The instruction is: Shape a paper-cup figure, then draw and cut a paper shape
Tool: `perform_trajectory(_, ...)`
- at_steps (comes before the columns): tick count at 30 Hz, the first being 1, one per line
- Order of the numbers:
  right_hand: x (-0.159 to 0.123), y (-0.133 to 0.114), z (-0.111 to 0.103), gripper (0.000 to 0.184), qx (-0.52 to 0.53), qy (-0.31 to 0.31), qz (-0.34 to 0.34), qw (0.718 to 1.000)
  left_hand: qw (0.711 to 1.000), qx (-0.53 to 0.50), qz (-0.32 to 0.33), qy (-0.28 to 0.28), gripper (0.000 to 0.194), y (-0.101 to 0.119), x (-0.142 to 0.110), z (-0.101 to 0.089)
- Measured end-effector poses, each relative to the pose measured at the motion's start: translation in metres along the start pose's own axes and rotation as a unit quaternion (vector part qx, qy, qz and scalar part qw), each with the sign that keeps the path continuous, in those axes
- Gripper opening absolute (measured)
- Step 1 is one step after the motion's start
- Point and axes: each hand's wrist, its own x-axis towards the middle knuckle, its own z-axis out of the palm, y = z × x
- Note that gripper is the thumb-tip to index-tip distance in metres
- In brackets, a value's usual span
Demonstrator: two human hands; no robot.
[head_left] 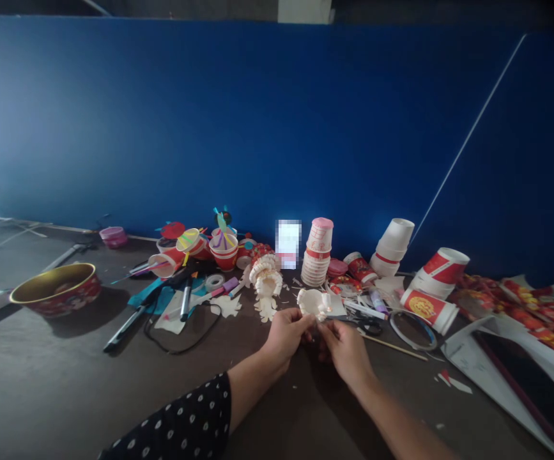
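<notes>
A white paper cup cut into curled strips (311, 303) is held up in front of me. My left hand (286, 333) pinches its near left edge, thumb and forefinger pressed together. My right hand (347, 350) is closed at its near right edge, fingertips close to the left ones. The exact spot they grip is partly hidden by the fingers. Beyond and to the left lies another curled paper-cup piece (266, 281), with flat white cutouts (266, 310) in front of it. Behind the held piece stands a stack of paper cups (319, 252) with a pink top.
A red and gold bowl (56, 300) sits at left, near a box cutter (130, 326) and a black marker (185, 300). Decorated cups (223, 252) stand behind. At right are tape (413, 330), a wooden stick (396, 347), stacked cups (392, 246) and a phone (526, 377). A blue partition (209, 115) closes the back.
</notes>
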Motion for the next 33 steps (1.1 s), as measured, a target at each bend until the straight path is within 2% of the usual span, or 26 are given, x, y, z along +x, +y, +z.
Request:
perform_trajectory(6,-0.0023,-0.0057,0.0005,0.039,0.034,-0.004,0.015,0.999,1.0,0.025,0.011,-0.006,0.025,-0.0032,0.0003,0.0008)
perform_trajectory(20,-0.0027,-0.0044,0.0012,0.035,0.103,0.015,0.031,0.994,1.0,0.013,0.004,-0.008,0.024,-0.0037,0.0012,0.0011)
perform_trajectory(24,-0.0049,-0.0084,0.0013,0.03,0.122,-0.008,0.038,0.992,1.0,-0.006,-0.013,0.001,0.024,-0.0008,0.001,0.0005)
perform_trajectory(29,-0.0053,-0.0077,0.0032,0.016,0.108,-0.018,0.056,0.992,1.0,-0.003,-0.023,0.006,0.026,0.0014,0.0018,-0.0014)
perform_trajectory(33,-0.0035,-0.0021,0.0045,0.02,0.085,-0.016,0.034,0.996,1.0,-0.011,-0.022,0.007,0.025,0.0035,0.0,-0.0005)
